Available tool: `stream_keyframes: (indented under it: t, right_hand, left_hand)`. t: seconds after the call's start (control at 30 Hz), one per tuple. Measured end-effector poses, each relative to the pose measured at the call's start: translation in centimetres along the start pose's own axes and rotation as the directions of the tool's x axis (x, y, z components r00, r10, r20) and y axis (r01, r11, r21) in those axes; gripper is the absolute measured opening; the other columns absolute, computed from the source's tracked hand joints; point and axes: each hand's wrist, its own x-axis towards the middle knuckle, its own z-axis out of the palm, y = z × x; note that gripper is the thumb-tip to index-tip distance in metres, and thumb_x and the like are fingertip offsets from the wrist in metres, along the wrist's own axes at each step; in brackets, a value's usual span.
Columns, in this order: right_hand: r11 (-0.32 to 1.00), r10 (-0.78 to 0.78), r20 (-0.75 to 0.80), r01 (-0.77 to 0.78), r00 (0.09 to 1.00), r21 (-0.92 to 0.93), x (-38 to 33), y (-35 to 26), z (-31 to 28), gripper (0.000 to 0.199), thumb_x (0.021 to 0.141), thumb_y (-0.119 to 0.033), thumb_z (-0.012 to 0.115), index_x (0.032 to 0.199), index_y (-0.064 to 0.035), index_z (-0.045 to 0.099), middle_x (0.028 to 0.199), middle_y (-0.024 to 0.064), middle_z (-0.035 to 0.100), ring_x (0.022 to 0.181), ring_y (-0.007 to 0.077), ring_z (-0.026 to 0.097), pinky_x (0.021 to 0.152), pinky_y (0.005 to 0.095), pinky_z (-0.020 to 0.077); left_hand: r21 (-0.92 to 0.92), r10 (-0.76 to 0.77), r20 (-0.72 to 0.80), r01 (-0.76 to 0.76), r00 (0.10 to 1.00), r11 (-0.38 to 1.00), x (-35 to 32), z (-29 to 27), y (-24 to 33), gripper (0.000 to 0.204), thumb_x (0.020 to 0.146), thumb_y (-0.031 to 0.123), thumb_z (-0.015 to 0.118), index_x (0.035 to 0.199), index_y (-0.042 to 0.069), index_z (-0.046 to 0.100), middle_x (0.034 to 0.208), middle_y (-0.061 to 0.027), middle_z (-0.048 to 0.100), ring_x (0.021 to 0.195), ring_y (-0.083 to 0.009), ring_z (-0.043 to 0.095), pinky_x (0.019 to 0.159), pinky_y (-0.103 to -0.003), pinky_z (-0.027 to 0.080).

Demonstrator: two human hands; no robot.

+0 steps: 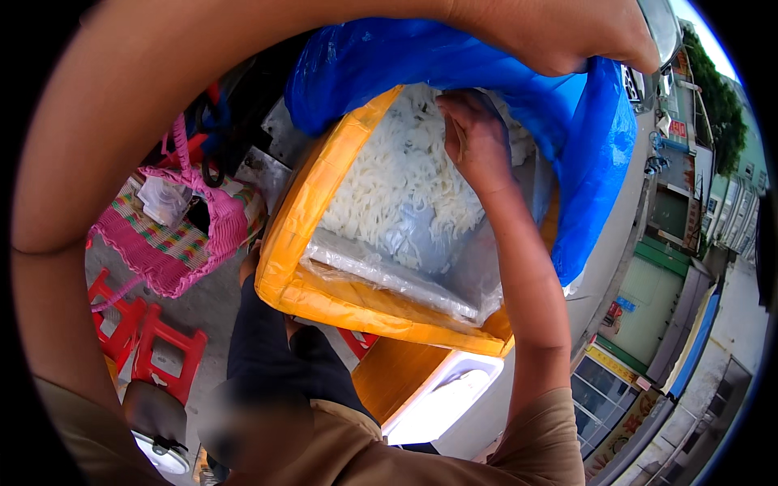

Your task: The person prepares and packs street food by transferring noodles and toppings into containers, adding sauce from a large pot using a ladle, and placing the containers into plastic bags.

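Observation:
A box [301, 219] wrapped in yellow tape stands in front of me, lined with clear plastic [389, 277]. It holds a heap of white strips that look like rice noodles [405, 170]. My right hand [478, 146] reaches down into the box, over the noodles at its far side. Its fingers curl closed, and whatever lies in them is hidden. Blue plastic sheeting [596, 186] drapes over the far and right sides of the box. My left arm arches across the top, and my left hand [567, 36] is closed on the sheeting's upper edge.
A pink woven basket [182, 231] with a clear plastic bag in it is at the left. Red stools [168, 352] stand below it. Under the box is a wooden surface [401, 381] beside a white tray [446, 397]. A street with shopfronts [640, 300] runs along the right.

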Motion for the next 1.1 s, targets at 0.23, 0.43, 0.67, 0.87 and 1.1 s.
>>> stream_keyframes:
  t: [0.23,0.43,0.67,0.87,1.1]
  right_hand:
    - [0.996,0.087,-0.042,-0.086,0.995,0.033,-0.7,5.6,2.8,0.021,0.077,0.002,0.067,0.096,-0.0046,0.066,0.09,0.0166,0.067,0.084,0.0388,0.065,0.076,0.0437,0.0537]
    - [0.945,0.326,0.047,-0.324,0.944,-0.045,-10.2,5.8,0.3,0.011,0.08,0.004,0.063,0.088,-0.0005,0.066,0.087,0.0198,0.066,0.083,0.0393,0.065,0.074,0.0439,0.0536]
    - [0.748,0.617,0.162,-0.638,0.77,0.184,-14.8,2.4,-2.7,0.006,0.089,-0.002,0.067,0.093,-0.0021,0.071,0.096,0.0138,0.072,0.082,0.0279,0.07,0.075,0.036,0.0554]
    - [0.761,0.586,-0.324,-0.642,0.743,-0.096,-20.8,10.4,2.7,0.01,0.092,-0.01,0.073,0.096,-0.0009,0.072,0.097,0.0063,0.075,0.091,0.0166,0.068,0.087,0.0322,0.0528]
    - [0.196,0.878,0.315,-0.872,0.36,0.449,-12.3,-8.9,-0.5,0.016,0.092,-0.015,0.075,0.105,-0.005,0.078,0.098,0.0061,0.077,0.089,0.0121,0.068,0.083,0.0291,0.0541]
  left_hand:
    - [0.016,0.022,-0.074,-0.021,0.997,1.0,-0.6,-1.6,0.4,0.012,0.072,0.011,0.066,0.081,0.004,0.064,0.082,-0.0158,0.069,0.081,-0.0397,0.069,0.071,-0.049,0.055]
    - [-0.102,-0.181,0.149,0.197,0.972,0.975,0.0,-1.2,0.7,0.017,0.078,0.013,0.067,0.093,0.006,0.064,0.088,-0.0163,0.071,0.082,-0.0376,0.07,0.069,-0.045,0.056]
    - [0.082,-0.241,0.193,0.229,0.951,0.97,0.2,-1.5,1.6,0.014,0.078,0.009,0.067,0.087,0.013,0.056,0.081,-0.0053,0.058,0.074,-0.0261,0.069,0.061,-0.038,0.054]
    - [-0.078,-0.221,0.146,0.233,0.964,0.969,1.8,-1.1,1.3,0.013,0.08,0.011,0.066,0.086,0.012,0.056,0.079,-0.0058,0.055,0.073,-0.0263,0.067,0.06,-0.038,0.053]
    - [-0.065,-0.277,0.264,0.303,0.924,0.951,1.1,-1.7,0.9,0.014,0.076,0.008,0.065,0.082,0.01,0.053,0.076,-0.0068,0.051,0.07,-0.0264,0.063,0.06,-0.039,0.05]
